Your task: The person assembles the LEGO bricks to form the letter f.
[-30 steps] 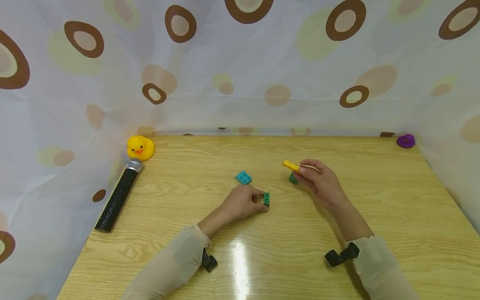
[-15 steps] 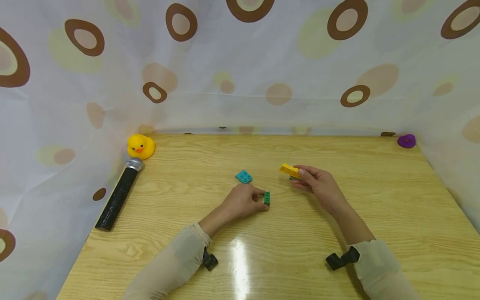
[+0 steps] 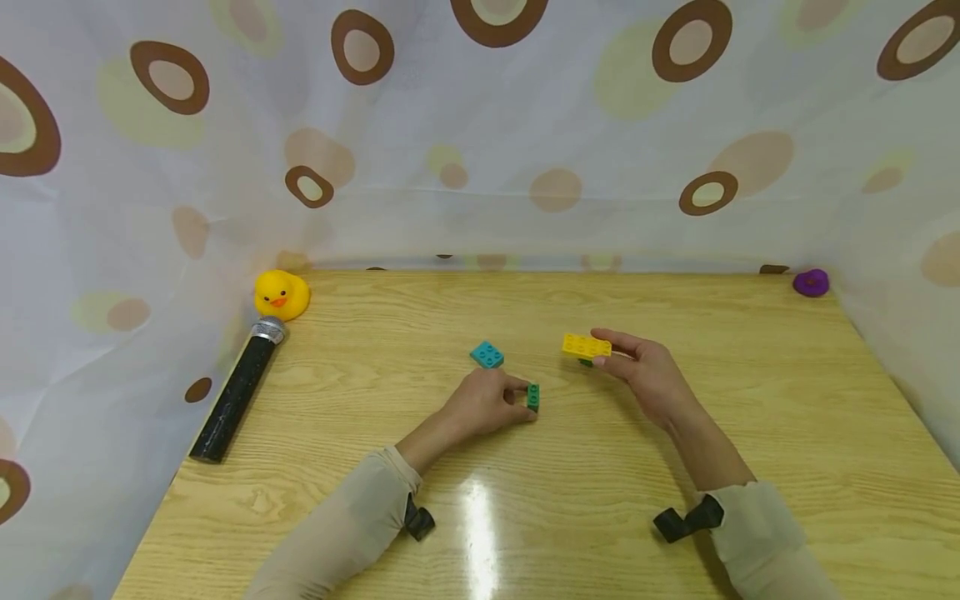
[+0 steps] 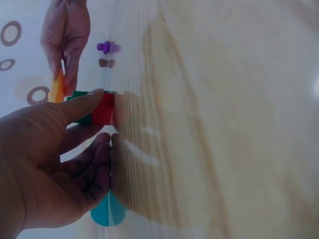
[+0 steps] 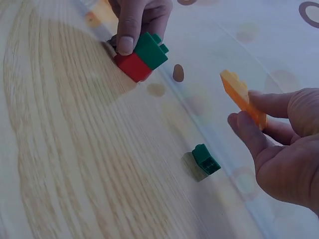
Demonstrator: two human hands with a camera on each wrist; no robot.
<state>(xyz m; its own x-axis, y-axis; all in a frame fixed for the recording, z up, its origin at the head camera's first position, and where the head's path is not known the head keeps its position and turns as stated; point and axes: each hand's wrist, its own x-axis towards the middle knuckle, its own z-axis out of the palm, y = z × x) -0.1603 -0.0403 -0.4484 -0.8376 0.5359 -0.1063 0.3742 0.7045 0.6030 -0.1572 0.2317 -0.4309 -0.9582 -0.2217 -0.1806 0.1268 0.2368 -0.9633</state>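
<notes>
My left hand (image 3: 483, 406) pinches a small stack between thumb and finger. A green toy building brick (image 5: 151, 51) forms its top and a red toy building brick (image 5: 131, 67) its bottom, resting on the table. My right hand (image 3: 654, 379) holds a flat yellow toy building brick (image 3: 585, 346) by its right end, raised above the table, studs towards the head camera. Below that brick another green brick (image 5: 205, 159) lies on the table, mostly hidden in the head view. A flat teal brick (image 3: 487, 355) lies just beyond my left hand.
A yellow rubber duck (image 3: 281, 295) and a black microphone (image 3: 240, 396) lie along the table's left edge. At the far right corner is a small purple object (image 3: 812, 282). A spotted curtain (image 3: 495, 150) encloses the wooden table (image 3: 570, 517) at the back and sides.
The yellow brick has turned in my right hand, from nearly edge-on to studs facing the head camera, and has come slightly lower. My left hand keeps its place on the stack.
</notes>
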